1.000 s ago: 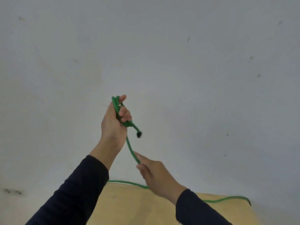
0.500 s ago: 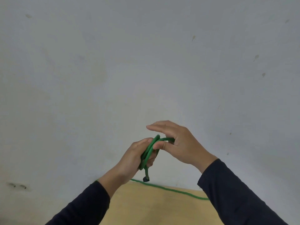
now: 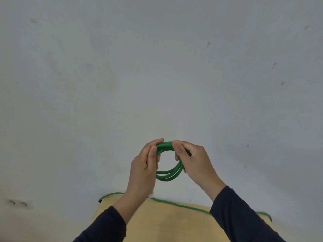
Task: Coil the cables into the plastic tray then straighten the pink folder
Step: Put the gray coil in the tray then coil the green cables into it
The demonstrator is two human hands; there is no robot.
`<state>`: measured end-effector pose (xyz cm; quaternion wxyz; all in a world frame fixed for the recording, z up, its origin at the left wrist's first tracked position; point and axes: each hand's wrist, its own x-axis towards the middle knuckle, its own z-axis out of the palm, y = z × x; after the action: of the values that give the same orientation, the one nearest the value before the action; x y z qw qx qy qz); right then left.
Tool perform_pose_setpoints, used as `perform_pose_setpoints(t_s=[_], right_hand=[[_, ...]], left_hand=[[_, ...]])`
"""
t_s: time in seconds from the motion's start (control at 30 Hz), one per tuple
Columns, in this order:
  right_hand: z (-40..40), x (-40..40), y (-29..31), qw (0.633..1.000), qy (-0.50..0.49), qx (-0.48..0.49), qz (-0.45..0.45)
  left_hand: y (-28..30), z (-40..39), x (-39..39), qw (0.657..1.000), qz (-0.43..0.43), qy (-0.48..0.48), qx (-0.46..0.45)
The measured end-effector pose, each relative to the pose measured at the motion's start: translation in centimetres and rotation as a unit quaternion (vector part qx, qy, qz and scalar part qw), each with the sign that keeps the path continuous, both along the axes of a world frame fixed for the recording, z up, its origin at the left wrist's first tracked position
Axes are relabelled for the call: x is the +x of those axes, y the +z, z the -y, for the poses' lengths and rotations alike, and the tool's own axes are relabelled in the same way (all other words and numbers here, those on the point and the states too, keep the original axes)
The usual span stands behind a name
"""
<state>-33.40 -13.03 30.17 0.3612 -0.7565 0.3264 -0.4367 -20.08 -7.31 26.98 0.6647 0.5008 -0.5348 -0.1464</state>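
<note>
A green cable point(image 3: 168, 174) is wound into a small round coil of several loops, held up in front of a grey wall. My left hand point(image 3: 144, 169) grips the coil's left side and my right hand point(image 3: 194, 162) pinches its right side, the thumbs meeting near the top. The cable's loose length point(image 3: 181, 206) trails along the far edge of the wooden table point(image 3: 166, 224), with a dark plug end point(image 3: 100, 200) at the left. Neither the plastic tray nor the pink folder is in view.
Only the far strip of the light wooden table shows at the bottom. The grey wall point(image 3: 157, 75) fills the rest of the view, with a few small marks on it.
My hands have come together and spread the bundled cable into an open round coil, each hand holding one side. The view has shifted slightly and more cable lies along the table's edge.
</note>
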Motion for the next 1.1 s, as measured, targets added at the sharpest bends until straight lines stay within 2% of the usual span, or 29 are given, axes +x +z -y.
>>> perform_pose_setpoints(t_s=[0.13, 0.33, 0.43, 0.5, 0.7, 0.87, 1.0, 1.1], right_hand=[[0.5, -1.0, 0.7, 0.990, 0.064, -0.037, -0.116], [1.4, -2.0, 1.6, 0.970, 0.010, -0.141, -0.196], [1.5, -1.7, 1.4, 0.978, -0.016, -0.158, -0.135], [1.4, -1.4, 1.2, 0.988, -0.030, -0.130, -0.082], [1.3, 0.2, 0.1, 0.997, -0.047, 0.033, 0.046], [0.8, 1.6, -1.2, 0.971, -0.024, 0.193, 0.136], [-0.2, 2.0, -2.0, 0.973, -0.010, 0.182, 0.139], [-1.2, 2.2, -2.6, 0.983, 0.012, 0.122, 0.139]], left_hand=[[0.3, 0.3, 1.5, 0.999, -0.035, -0.010, 0.007], [-0.3, 0.5, 2.9, 0.996, -0.045, -0.060, 0.039], [-0.5, 0.5, 2.7, 0.994, -0.060, -0.084, 0.045], [-0.5, 0.6, 2.5, 0.993, -0.057, -0.097, 0.048], [-0.8, 1.1, 1.9, 0.994, -0.044, -0.090, 0.038], [-1.1, 1.7, 1.6, 0.999, -0.039, -0.024, 0.027], [-1.2, 2.3, 1.6, 0.997, -0.067, 0.034, 0.025], [-0.8, 2.7, 1.5, 0.994, -0.084, 0.066, 0.025]])
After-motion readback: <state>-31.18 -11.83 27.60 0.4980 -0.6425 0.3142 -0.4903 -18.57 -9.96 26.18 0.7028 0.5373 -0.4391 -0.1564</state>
